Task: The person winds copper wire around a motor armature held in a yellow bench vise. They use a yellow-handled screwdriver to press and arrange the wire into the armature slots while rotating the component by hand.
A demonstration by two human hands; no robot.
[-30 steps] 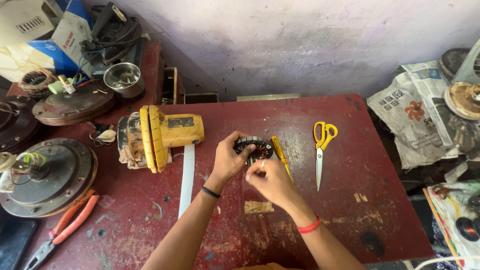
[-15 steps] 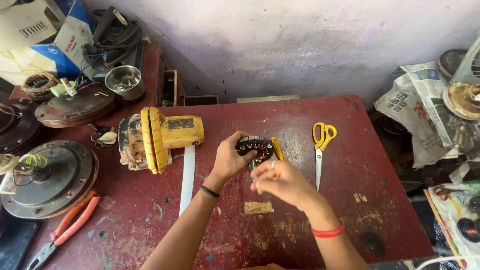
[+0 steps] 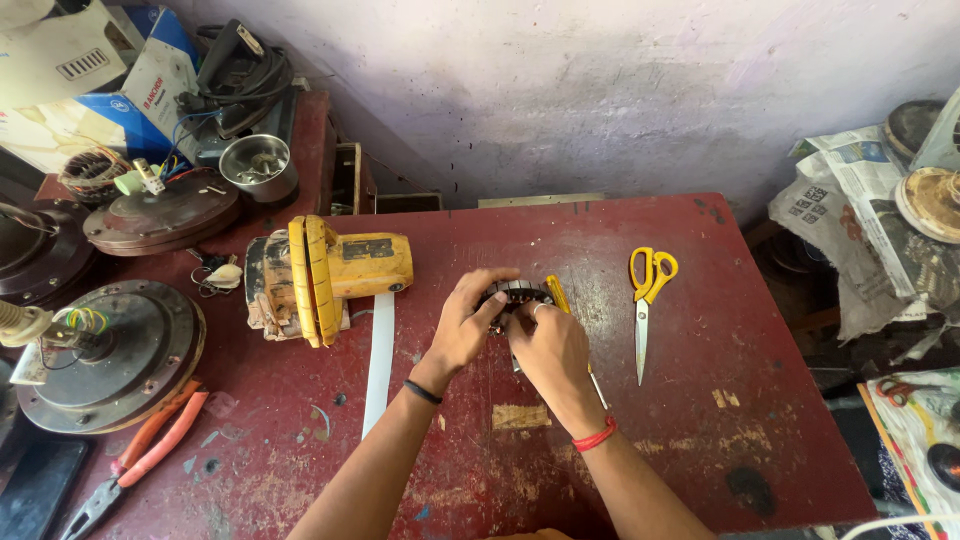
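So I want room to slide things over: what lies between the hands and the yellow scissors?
In the head view, bare red tabletop separates the right hand from the yellow scissors; only a thin yellow-handled tool lies right beside the hand.

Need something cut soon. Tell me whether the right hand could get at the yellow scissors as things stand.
Probably yes. The scissors lie flat on the red table, just beside the right hand, with bare tabletop between. That hand is busy at the small stator, though.

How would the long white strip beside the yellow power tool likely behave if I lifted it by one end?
The white strip looks thin and flat, so it would probably sag or flex and feel light. Lying flat on the red table, it seems unlikely to roll; its top end near the yellow power tool might snag.
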